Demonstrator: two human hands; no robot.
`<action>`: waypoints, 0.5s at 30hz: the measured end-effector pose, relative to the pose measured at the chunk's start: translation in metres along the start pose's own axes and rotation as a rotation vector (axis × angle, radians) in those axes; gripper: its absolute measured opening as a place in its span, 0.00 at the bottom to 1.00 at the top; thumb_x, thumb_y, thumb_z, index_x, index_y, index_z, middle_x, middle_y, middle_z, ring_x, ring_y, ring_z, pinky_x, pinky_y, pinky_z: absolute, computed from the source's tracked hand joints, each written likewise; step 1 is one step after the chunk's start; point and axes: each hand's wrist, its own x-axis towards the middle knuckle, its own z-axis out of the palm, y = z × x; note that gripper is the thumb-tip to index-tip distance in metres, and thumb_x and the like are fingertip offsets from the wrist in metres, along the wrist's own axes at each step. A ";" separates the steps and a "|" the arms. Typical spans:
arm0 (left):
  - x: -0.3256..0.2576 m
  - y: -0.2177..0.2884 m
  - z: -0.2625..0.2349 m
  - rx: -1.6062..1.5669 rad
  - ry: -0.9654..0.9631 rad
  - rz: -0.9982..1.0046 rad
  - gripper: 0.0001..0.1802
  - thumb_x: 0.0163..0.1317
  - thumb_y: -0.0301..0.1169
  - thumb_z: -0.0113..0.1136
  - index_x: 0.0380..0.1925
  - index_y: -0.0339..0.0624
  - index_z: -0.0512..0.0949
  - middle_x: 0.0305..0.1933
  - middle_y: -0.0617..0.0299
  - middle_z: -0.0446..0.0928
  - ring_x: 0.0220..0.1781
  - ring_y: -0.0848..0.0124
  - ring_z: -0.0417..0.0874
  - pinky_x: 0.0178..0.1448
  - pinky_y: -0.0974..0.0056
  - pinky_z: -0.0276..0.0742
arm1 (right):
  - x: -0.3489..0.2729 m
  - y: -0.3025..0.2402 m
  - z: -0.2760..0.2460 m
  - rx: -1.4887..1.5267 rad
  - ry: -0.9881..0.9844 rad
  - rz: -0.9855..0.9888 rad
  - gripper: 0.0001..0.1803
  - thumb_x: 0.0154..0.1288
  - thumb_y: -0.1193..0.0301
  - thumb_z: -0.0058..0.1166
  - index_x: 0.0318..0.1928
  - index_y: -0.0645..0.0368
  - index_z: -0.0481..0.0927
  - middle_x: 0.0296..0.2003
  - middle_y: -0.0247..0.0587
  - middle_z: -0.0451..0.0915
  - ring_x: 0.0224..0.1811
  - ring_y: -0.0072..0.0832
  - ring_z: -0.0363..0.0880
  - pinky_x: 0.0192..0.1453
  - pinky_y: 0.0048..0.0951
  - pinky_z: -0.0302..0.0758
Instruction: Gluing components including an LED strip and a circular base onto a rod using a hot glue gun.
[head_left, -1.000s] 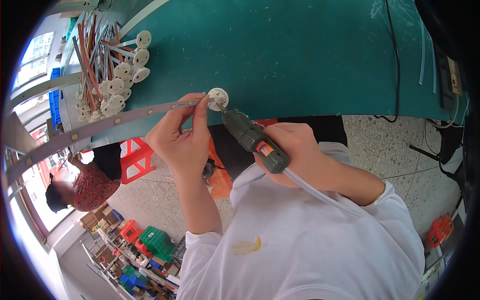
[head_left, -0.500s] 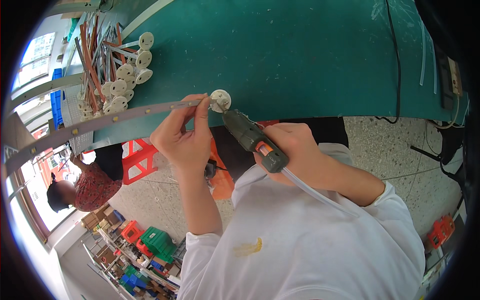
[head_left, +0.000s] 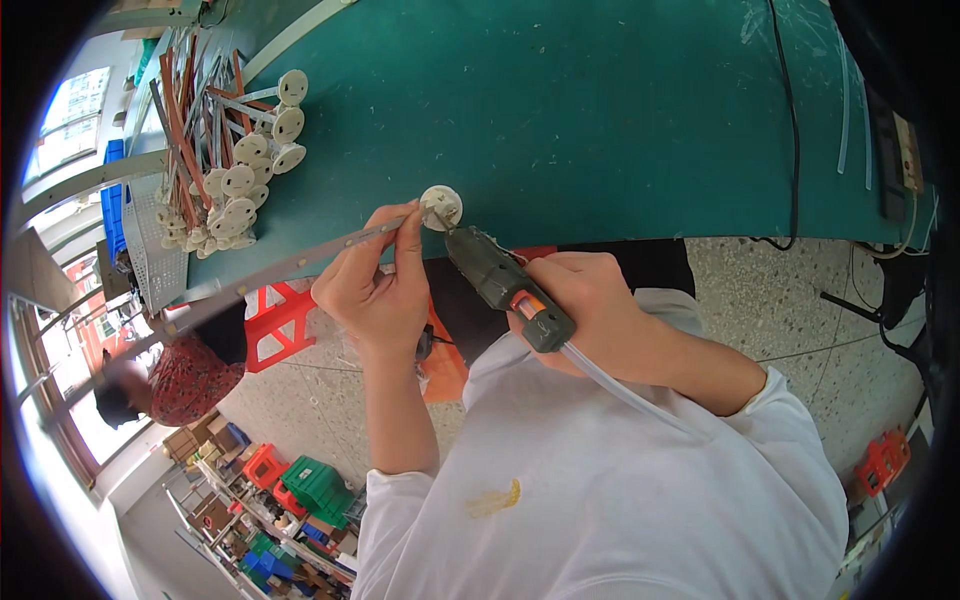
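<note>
My left hand (head_left: 378, 275) pinches an LED strip (head_left: 270, 273) close to its end, where a round white cap (head_left: 441, 207) sits at the table's near edge. The strip runs away to the lower left. In my right hand (head_left: 580, 300) is a dark green hot glue gun (head_left: 488, 272), gripped by its handle. Its nozzle points at the cap, touching or nearly touching it; I cannot tell which. A long translucent glue stick (head_left: 630, 395) trails out of the gun's back end. Part of the grip is hidden behind my right fingers.
Many strips with round white caps (head_left: 238, 180) lie piled on the green table (head_left: 600, 120) at the left. A black cable (head_left: 788, 110) crosses its right side. A red stool (head_left: 280, 322) and a co-worker (head_left: 195, 378) are at the left, with a green crate (head_left: 316, 485) behind.
The LED strip's far end has swung down and its face has turned. My left hand and the cap have shifted slightly down; the glue gun stays at the cap.
</note>
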 end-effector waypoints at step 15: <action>0.004 0.007 0.001 -0.022 0.010 -0.078 0.03 0.55 0.18 0.73 0.30 0.32 0.87 0.30 0.57 0.88 0.24 0.80 0.79 0.28 0.75 0.68 | -0.001 -0.001 0.000 -0.020 -0.024 -0.014 0.10 0.47 0.76 0.67 0.27 0.61 0.76 0.19 0.42 0.76 0.19 0.40 0.76 0.23 0.35 0.71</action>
